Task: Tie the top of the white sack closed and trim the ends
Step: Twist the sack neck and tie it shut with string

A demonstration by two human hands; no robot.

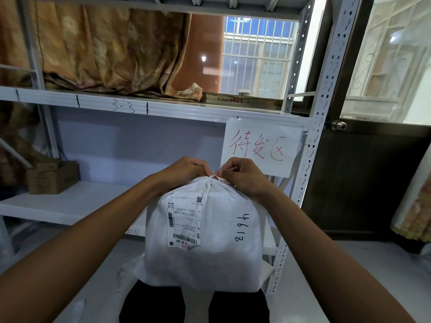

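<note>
The gathered neck of the white woven plastic sack is mostly buried under the left hand and right hand so any tie there can't be made out, its white paper shipping label is too tiny to read, and the patterned roll far right gets cropped.

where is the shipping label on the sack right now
In the head view the shipping label is stuck on the front of the white sack, left of centre, just below the gathered top and left of the handwritten number.
</note>
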